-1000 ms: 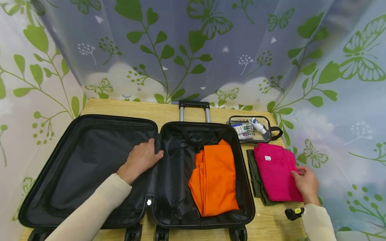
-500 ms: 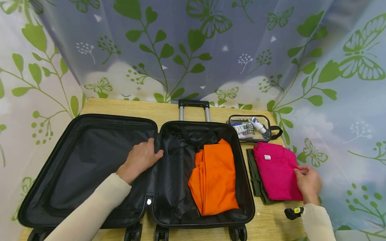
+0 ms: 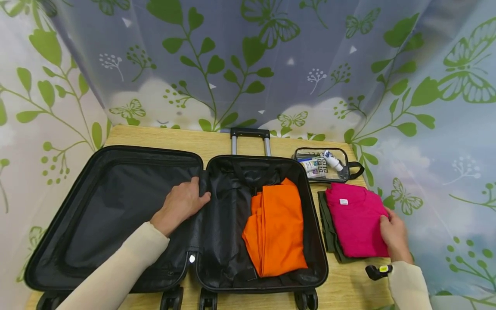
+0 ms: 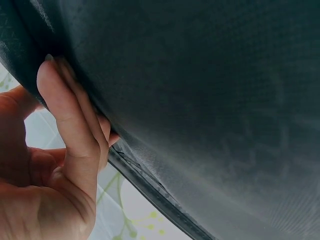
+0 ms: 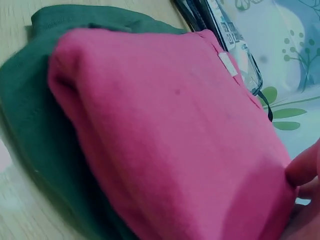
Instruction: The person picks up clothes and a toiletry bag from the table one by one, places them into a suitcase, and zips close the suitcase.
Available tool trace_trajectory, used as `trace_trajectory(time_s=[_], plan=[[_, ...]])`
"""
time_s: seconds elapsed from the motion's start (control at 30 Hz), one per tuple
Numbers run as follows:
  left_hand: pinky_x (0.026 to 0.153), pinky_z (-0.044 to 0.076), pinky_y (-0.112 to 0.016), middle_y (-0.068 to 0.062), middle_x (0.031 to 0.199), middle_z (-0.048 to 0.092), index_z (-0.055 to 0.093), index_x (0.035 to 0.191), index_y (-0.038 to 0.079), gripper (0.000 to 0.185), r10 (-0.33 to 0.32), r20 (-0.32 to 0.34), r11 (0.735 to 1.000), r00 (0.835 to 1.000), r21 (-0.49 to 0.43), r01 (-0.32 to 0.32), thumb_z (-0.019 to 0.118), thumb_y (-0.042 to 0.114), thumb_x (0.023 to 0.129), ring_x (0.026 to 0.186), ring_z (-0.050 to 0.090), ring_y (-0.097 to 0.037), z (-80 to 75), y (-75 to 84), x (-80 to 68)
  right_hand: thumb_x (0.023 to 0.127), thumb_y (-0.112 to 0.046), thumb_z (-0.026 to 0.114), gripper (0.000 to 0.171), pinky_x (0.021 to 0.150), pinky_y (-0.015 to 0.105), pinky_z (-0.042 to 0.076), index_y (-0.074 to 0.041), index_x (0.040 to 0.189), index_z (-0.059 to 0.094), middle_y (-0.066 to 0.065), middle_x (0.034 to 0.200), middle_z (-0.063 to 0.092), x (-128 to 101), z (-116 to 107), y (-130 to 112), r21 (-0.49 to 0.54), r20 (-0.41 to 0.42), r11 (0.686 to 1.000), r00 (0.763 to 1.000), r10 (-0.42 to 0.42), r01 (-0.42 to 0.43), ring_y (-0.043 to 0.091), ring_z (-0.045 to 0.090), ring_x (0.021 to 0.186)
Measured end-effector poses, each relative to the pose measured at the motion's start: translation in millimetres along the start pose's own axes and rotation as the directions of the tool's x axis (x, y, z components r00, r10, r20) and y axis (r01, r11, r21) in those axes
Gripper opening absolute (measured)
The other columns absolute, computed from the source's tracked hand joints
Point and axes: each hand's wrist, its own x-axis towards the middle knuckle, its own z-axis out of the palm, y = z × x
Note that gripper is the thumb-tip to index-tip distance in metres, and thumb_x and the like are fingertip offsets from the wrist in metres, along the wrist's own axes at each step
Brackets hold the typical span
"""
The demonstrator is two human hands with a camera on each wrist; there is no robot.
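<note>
Two hands: left (image 3: 180, 206) curled on suitcase divider (image 3: 201, 202); right (image 3: 394, 236) pinching pink garment (image 3: 354, 219).

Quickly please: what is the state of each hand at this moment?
Left hand: fingers curled over the middle edge of the open suitcase, gripping it.
Right hand: grips the right edge of the folded pink garment.
</note>
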Motion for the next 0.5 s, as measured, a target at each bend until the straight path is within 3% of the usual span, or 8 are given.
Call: trace_trajectory(time_s=[0.07, 0.2, 0.33, 0.43, 0.5], plan=[[0.085, 0.061, -0.060, -0.034, 0.132, 0.070, 0.051, 0.151, -0.008, 0.073, -0.007, 0.009, 1.000, 1.000, -0.003, 0.007, 0.066, 0.045, 0.104, 0.107, 0.073, -0.051, -8.2, 6.3, -5.9, 0.115, -0.025, 0.025, 0.062, 0.131, 0.064, 0.024, -0.001, 0.172, 0.022, 0.034, 0.175, 0.023, 2, 0, -1, 0.012, 0.035, 1.000, 0.999, 0.007, -0.008, 0.052, 0.020, 0.164], [0.085, 0.060, -0.061, -0.034, 0.132, 0.070, 0.051, 0.151, -0.009, 0.073, -0.013, 0.006, 1.000, 1.000, 0.000, 0.013, 0.067, 0.044, 0.104, 0.107, 0.073, -0.051, -13.5, 10.4, -10.5, 0.115, -0.027, 0.037, 0.066, 0.127, 0.064, 0.029, 0.003, 0.171, 0.019, 0.039, 0.170, 0.029, 4, 4, 2, -0.041, 0.049, 0.999, 0.999, -0.012, 0.014, 0.054, 0.030, 0.158], [0.085, 0.060, -0.061, -0.034, 0.131, 0.070, 0.051, 0.151, -0.009, 0.074, -0.006, -0.002, 1.000, 1.000, 0.005, 0.006, 0.067, 0.045, 0.103, 0.107, 0.073, -0.052, -7.7, 5.5, -6.3, 0.113, -0.044, 0.052, 0.088, 0.120, 0.062, 0.039, 0.001, 0.173, 0.006, 0.039, 0.170, 0.028, 5, 8, 6, -0.032, 0.099, 0.999, 0.995, -0.007, 0.011, 0.055, 0.040, 0.150], [0.084, 0.060, -0.061, -0.034, 0.131, 0.070, 0.051, 0.151, -0.009, 0.075, 0.002, -0.013, 1.000, 1.000, 0.005, -0.002, 0.067, 0.047, 0.103, 0.106, 0.073, -0.051, 0.1, 0.2, -1.0, 0.107, -0.059, 0.060, 0.100, 0.103, 0.051, 0.056, 0.001, 0.172, 0.013, 0.033, 0.157, 0.049, 4, 9, 8, 0.037, 0.154, 0.998, 0.987, 0.035, -0.042, 0.042, 0.065, 0.127], [0.082, 0.060, -0.061, -0.034, 0.130, 0.070, 0.051, 0.151, -0.008, 0.076, 0.012, -0.023, 1.000, 1.000, 0.005, -0.012, 0.066, 0.048, 0.103, 0.105, 0.073, -0.051, 7.6, -5.0, 4.4, 0.104, -0.061, 0.064, 0.097, 0.085, 0.041, 0.061, 0.002, 0.168, 0.025, 0.019, 0.130, 0.067, 4, 10, 11, 0.084, 0.166, 0.994, 0.984, 0.058, -0.073, 0.025, 0.073, 0.100]])
